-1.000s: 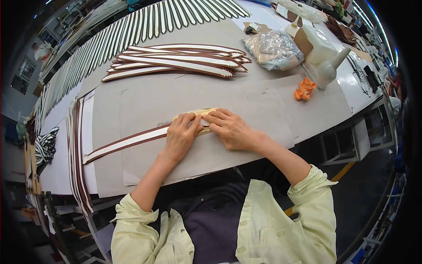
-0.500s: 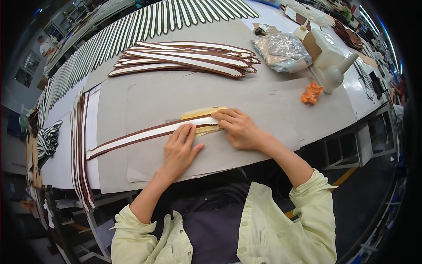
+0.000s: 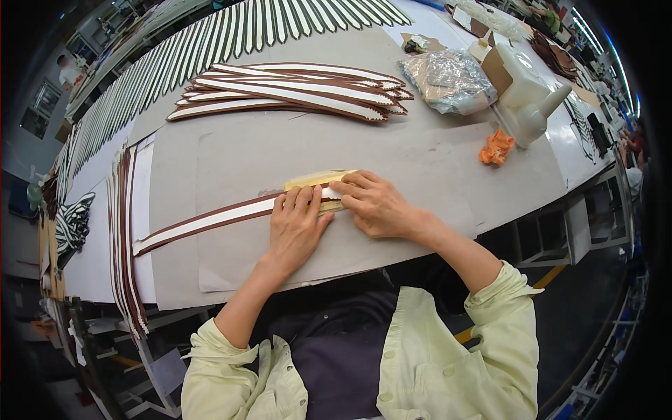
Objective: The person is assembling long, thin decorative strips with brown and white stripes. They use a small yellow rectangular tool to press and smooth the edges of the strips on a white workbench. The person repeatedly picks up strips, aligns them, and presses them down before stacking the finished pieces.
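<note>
A long brown strip with a white middle band lies flat on the grey table sheet, its right end over a yellowish pad. My left hand rests on the strip near that end, fingers stretched out and pressing down, thumb apart. At the very end, my right hand has its fingers bent and closed on the strip's tip, partly hiding it. The fingertips of both hands are almost together.
Beyond my hands lies a pile of similar strips. More brown strips hang over the left table edge. Rows of black-and-white strips line the far side. An orange crumpled piece, a plastic bag and a white bottle stand at right.
My left hand has moved right and up along the strip, closer to my right hand. The right hand has shifted slightly left at the strip's end.
</note>
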Tool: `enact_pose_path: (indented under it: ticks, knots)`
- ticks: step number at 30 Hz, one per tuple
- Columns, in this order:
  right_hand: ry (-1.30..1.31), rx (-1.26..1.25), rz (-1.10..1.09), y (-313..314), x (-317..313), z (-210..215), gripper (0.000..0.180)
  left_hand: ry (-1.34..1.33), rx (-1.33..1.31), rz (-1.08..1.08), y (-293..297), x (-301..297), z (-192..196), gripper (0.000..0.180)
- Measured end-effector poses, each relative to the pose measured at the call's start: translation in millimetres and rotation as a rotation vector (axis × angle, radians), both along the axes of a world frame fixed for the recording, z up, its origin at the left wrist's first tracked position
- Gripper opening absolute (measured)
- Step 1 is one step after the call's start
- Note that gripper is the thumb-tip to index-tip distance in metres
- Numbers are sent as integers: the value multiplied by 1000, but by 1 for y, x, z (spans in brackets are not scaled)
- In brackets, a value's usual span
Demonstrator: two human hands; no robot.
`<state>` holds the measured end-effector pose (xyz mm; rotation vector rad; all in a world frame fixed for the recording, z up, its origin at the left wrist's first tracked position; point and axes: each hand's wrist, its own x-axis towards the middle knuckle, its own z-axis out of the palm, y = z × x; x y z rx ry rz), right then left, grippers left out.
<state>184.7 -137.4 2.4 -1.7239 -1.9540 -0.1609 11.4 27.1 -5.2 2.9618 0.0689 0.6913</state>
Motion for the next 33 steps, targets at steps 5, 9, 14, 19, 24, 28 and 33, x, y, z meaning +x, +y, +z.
enact_pose_path:
  ticks: [5,9,14,19,24,28,33]
  knots:
    - [9,21,-5,2,0,3,39,-25,-4,-14,0,0,-3,53]
    - [-10,16,25,10,-3,1,36,0,-28,-5,-3,-1,-1,52]
    - [59,63,-41,9,-4,-2,28,22,-10,6,-2,-1,4,51]
    - [232,126,-244,-3,-11,-17,11,-28,-134,40,-4,-14,-5,48]
    - [367,103,-304,3,-16,-17,10,-31,-64,-26,-12,-33,-5,48]
    - [344,159,-336,6,-20,-22,11,46,-97,-71,-13,-30,4,52]
    - [351,181,-362,13,-22,-26,12,73,-93,-89,-12,-25,6,57]
